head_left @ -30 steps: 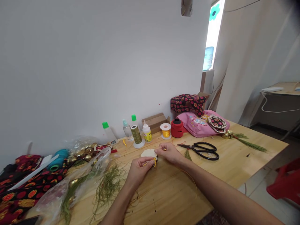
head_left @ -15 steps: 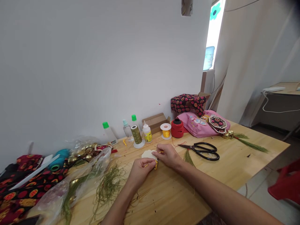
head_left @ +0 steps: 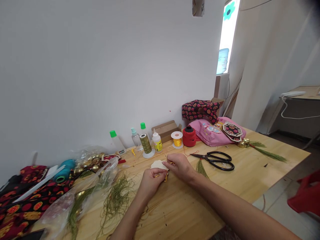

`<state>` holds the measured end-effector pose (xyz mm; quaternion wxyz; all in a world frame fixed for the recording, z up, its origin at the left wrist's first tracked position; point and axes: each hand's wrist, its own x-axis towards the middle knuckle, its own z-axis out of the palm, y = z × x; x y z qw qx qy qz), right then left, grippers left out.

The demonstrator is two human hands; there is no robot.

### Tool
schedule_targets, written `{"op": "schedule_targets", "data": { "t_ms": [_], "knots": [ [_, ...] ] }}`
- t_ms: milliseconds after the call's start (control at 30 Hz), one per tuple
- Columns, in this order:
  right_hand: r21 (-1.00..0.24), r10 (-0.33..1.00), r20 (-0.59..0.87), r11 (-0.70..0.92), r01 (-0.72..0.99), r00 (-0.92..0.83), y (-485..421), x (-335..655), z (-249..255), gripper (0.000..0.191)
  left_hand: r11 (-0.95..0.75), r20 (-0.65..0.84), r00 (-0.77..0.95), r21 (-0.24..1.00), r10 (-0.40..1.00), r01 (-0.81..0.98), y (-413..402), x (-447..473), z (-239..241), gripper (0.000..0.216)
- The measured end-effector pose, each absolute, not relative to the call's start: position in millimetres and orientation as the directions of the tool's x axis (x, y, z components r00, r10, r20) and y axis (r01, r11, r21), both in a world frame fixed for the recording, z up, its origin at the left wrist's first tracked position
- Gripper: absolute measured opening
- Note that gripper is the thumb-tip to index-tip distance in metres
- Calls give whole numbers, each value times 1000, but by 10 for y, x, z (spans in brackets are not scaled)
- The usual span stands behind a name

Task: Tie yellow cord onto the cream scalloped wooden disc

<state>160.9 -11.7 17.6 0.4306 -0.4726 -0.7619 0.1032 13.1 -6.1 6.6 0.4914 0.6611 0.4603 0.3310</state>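
Both hands meet over the wooden table, fingers pinched. My left hand (head_left: 153, 181) is closed on a yellow cord (head_left: 165, 178), a short end of which shows below the fingertips. My right hand (head_left: 178, 165) pinches at the same yellow cord, just above and to the right of the left. A pale scalloped disc (head_left: 158, 163) shows behind the fingers; its lower part is hidden by them. To the right lie black-handled scissors (head_left: 215, 158), their blades pointing at my right hand. A green tassel (head_left: 201, 169) lies below the blades.
Along the wall stand an olive thread spool (head_left: 145, 144), a glue bottle (head_left: 157, 141), a yellow cord spool (head_left: 177, 140) and a red thread cone (head_left: 189, 136). Loose green threads (head_left: 117, 195) and a plastic bag (head_left: 60, 208) lie left. A pink bag (head_left: 206, 131) sits back right.
Both hands stay almost in place, still pinching at the yellow cord beside the pale disc. The view has shifted very slightly.
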Motion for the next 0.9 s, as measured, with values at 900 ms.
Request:
{"op": "schedule_targets", "data": {
  "t_ms": [900],
  "knots": [
    [-734, 898, 436, 388, 558, -51, -29, 1653, 80, 30, 112, -138, 380, 990, 914, 90, -55, 53, 108, 25]
  ]
}}
